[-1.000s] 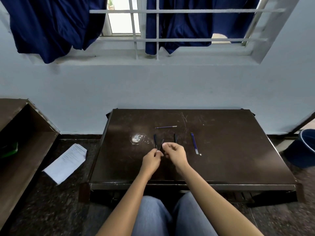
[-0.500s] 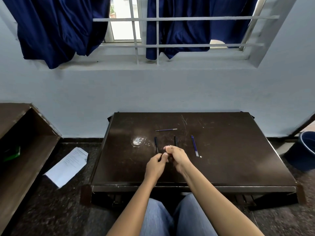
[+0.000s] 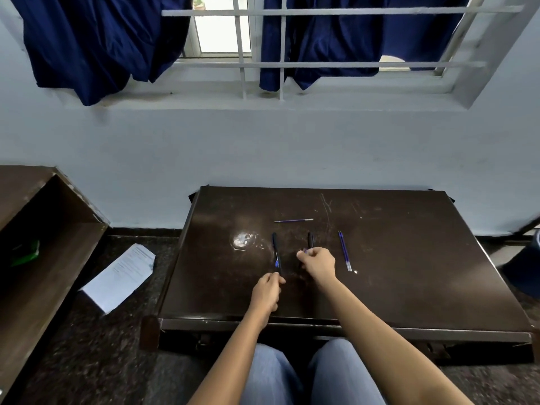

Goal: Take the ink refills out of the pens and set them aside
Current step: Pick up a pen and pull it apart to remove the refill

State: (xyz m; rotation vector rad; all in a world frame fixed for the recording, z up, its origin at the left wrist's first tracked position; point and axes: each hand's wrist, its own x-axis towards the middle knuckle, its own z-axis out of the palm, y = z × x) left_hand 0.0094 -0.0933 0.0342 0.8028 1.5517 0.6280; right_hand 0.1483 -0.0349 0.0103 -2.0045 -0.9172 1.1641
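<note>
Pens, slim dark plastic ones, lie mid-table: 1 [image 3: 275, 249] by the left hand [image 3: 267, 292], 1 [image 3: 310, 240] beyond the right hand [image 3: 317, 264]. Half a second ago both hands pinched together; now they have parted, each seemingly pinching a piece. Thin purple refills [image 3: 344, 251] lie right, so extraction looks underway.

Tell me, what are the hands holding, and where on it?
The left hand pinches a dark pen at its near end. The right hand pinches something small and purple, too hidden to name.
</note>
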